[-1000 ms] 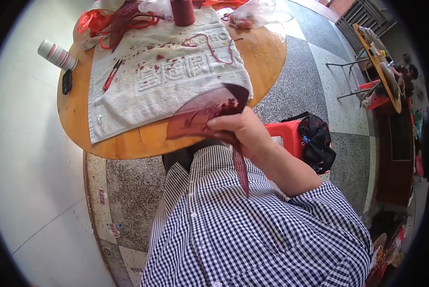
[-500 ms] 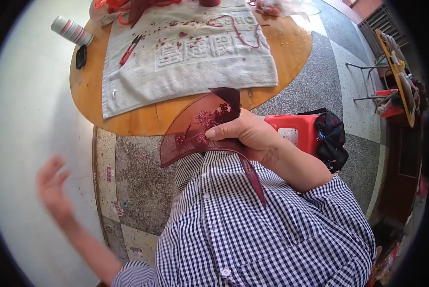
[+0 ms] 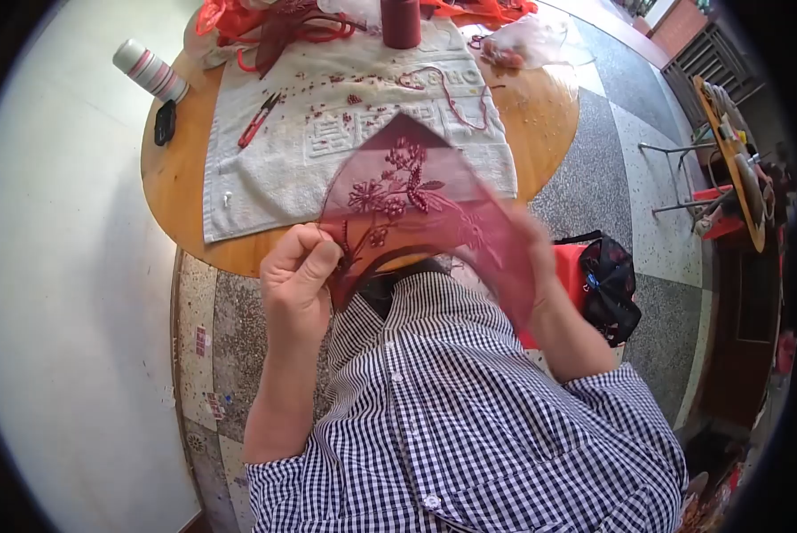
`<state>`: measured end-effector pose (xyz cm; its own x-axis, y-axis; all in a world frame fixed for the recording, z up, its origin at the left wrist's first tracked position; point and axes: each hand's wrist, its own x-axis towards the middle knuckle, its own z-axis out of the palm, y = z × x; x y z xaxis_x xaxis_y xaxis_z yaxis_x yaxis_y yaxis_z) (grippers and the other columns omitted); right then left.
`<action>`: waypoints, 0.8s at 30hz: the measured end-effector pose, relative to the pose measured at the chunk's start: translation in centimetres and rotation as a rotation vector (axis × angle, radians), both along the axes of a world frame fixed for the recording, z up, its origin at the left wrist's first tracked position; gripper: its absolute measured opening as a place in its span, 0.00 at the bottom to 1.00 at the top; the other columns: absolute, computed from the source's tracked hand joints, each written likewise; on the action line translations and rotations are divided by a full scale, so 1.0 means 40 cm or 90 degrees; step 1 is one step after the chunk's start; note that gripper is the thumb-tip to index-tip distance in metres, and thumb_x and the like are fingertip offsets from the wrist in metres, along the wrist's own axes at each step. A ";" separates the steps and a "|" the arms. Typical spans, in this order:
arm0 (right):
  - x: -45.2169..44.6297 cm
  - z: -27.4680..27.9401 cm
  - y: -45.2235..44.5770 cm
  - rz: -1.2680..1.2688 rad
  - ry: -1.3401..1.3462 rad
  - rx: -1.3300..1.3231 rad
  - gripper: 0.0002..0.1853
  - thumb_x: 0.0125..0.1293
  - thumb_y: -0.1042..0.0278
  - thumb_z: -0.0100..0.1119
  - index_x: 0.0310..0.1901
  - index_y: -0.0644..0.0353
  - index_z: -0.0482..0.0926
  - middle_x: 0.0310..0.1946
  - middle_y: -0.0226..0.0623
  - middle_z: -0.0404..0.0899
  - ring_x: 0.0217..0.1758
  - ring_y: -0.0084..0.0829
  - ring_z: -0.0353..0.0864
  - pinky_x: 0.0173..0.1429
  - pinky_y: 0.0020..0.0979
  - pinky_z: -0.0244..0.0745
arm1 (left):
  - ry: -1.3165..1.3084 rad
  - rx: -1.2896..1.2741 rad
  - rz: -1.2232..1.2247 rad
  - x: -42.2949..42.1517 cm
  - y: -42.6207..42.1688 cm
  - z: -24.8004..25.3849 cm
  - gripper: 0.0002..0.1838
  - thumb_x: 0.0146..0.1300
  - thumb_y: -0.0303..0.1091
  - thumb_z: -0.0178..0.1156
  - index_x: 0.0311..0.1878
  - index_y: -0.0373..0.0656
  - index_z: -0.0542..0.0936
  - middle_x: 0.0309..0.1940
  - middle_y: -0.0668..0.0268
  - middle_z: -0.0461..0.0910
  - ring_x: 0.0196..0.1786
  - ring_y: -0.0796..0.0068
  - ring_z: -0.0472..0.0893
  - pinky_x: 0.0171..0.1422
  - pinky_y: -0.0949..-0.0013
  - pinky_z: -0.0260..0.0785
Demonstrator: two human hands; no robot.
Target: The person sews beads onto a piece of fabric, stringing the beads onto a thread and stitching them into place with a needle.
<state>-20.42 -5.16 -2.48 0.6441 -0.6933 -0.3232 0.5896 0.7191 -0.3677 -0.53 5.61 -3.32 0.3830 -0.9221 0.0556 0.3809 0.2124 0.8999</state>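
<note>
A dark red sheer fabric piece, curved like a collar with a pointed top, is spread out in front of my checked shirt. Beaded flowers and leaf sprays cover its middle and left part; the right part is smeared by motion. My left hand pinches its left edge between thumb and fingers. At the right edge, my right hand grips the fabric, blurred and with its fingers partly hidden.
On the round wooden table lies a white towel with scattered red beads, red-handled thread snips and a dark red thread spool. A striped flask stands left. A red stool with a black bag is at right.
My left hand has come in from the far left and taken hold of the fabric's left edge. The fabric has been opened out and raised, with my right hand now at its right side.
</note>
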 end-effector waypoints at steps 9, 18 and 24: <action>0.056 -0.119 0.083 0.062 0.017 -0.264 0.19 0.61 0.78 0.48 0.56 0.63 0.70 0.48 0.41 0.75 0.39 0.26 0.77 0.38 0.22 0.74 | -0.120 0.202 -0.031 -0.027 -0.001 0.000 0.05 0.63 0.25 0.54 0.30 0.39 0.73 0.35 0.67 0.75 0.34 0.81 0.69 0.41 0.81 0.59; -0.015 0.061 0.025 -0.154 0.477 -0.459 0.09 0.60 0.75 0.46 0.34 0.60 0.79 0.23 0.27 0.76 0.25 0.18 0.69 0.30 0.19 0.63 | 0.332 -0.179 0.062 0.166 0.116 0.031 0.04 0.62 0.23 0.48 0.33 0.44 0.71 0.19 0.72 0.69 0.18 0.80 0.66 0.19 0.80 0.59; -0.126 0.053 -0.070 -0.458 0.757 -0.531 0.13 0.65 0.69 0.40 0.36 0.60 0.77 0.24 0.31 0.77 0.23 0.20 0.68 0.30 0.19 0.63 | 0.329 -0.223 0.260 0.420 0.451 0.013 0.07 0.72 0.29 0.41 0.38 0.40 0.69 0.17 0.75 0.57 0.16 0.86 0.53 0.19 0.79 0.47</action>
